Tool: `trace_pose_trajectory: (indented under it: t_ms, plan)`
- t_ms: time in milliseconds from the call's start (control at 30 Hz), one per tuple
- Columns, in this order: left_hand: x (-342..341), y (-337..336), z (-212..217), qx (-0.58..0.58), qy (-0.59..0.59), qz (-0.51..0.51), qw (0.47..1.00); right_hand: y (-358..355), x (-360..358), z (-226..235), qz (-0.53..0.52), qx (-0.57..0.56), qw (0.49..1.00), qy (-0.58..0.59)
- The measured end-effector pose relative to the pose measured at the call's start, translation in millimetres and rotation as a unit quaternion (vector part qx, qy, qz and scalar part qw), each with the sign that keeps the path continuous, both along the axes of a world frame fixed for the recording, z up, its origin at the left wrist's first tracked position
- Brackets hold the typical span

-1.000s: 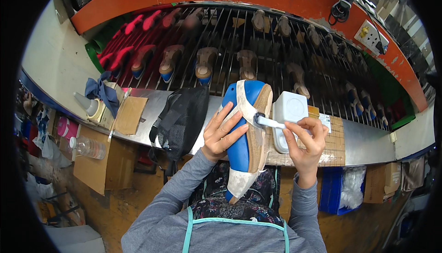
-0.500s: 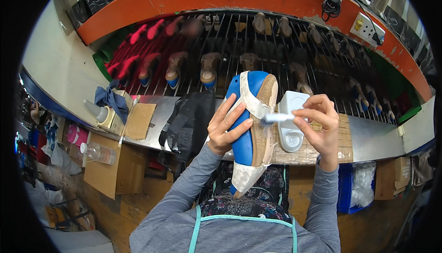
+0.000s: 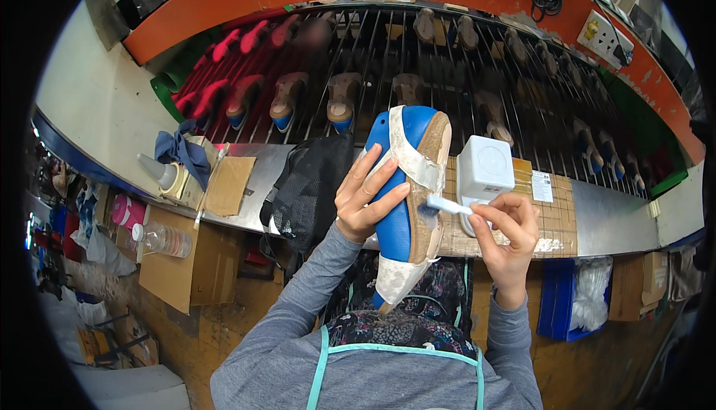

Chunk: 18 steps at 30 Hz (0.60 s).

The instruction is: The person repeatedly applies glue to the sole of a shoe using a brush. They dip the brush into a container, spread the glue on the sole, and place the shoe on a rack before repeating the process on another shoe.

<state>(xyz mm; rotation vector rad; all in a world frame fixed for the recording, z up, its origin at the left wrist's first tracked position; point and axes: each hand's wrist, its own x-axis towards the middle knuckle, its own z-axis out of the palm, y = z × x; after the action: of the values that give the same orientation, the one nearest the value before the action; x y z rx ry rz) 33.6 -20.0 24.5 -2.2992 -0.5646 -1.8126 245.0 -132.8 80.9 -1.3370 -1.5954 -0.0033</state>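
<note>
A sandal on a blue last point(image 3: 395, 223), with whitish straps and a cork-coloured sole edge, is tilted upright in front of me. My left hand point(image 3: 371, 195) wraps around its blue side, fingers spread over the last and the strap. Between the thumb and fingers of my right hand point(image 3: 509, 240) is a small brush point(image 3: 447, 205) with a white handle. Its dark bristles touch or nearly touch the cork side of the sole. Just behind the brush, a white plastic container point(image 3: 485, 168) stands on the bench, its lower part partly hidden by my right hand.
Beyond the bench, a rack of metal bars point(image 3: 380, 59) carries several shoes and soles, red-lit at the left. A black mesh bag point(image 3: 309, 193) lies left of the sandal. Farther left are a cardboard piece point(image 3: 229, 186) and a blue cloth point(image 3: 183, 158). A blue crate point(image 3: 556, 302) stands below right.
The brush has moved slightly left and down, closer against the sole's side, and its handle now slants. The white container now shows a raised square top. The whole view has shifted a little.
</note>
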Motion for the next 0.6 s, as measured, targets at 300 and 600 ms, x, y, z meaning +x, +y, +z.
trace_pose_trajectory:
  t_ms: [300, 600]
  plan:
    - [-6.7, -3.0, -1.0, 0.002, 0.036, 0.024, 0.999, 9.1, -11.0, 4.6, -0.092, 0.136, 0.972, -0.169]
    - [-9.6, 0.4, 1.4, 0.013, 0.049, 0.021, 0.998, 18.8, -10.1, 9.0, -0.083, 0.165, 0.968, -0.171]
